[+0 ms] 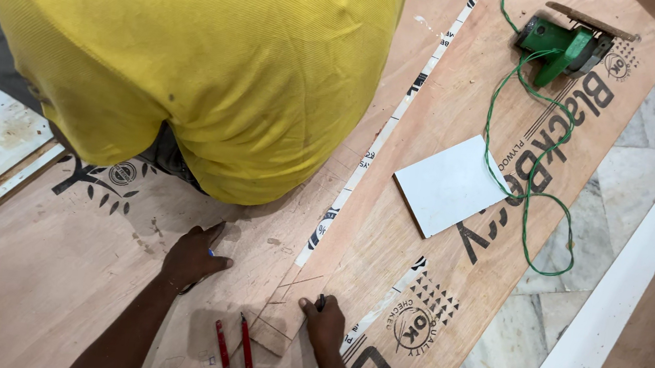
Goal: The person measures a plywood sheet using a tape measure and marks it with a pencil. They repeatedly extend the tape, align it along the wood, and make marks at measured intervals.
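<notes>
Our right hand (325, 322) sits low on the plywood (50, 276), fingers curled tight around a dark pencil (321, 299), its tip touching the sheet just by some faint drawn lines (296, 286). The pencil stands nearly upright in the pinch, so its long axis points up out of the board rather than along it. The lines lie just left of this hand, between our two hands, and the right is clearly the nearer one to them.

Over to our left hand (194, 258): it lies pressed flat on the plywood with fingers loosely together, and something small and blue peeks out by the thumb; we cannot tell what it is.

Between and below the hands lie red-handled pliers (235, 357), handles running toward us, touching neither hand. A long white strip (385, 133) runs diagonally away from the right hand toward the top of the view.

Further out, a white panel (449, 185) lies flat on the sheet, with a green cord (529, 197) looping past it up to a green power tool (565, 43). Directly ahead crouches another person in a yellow shirt (195, 56), on the same plywood. Off to the right, the marble floor (640, 144) shows, with a white board (625, 288) lying on it.
</notes>
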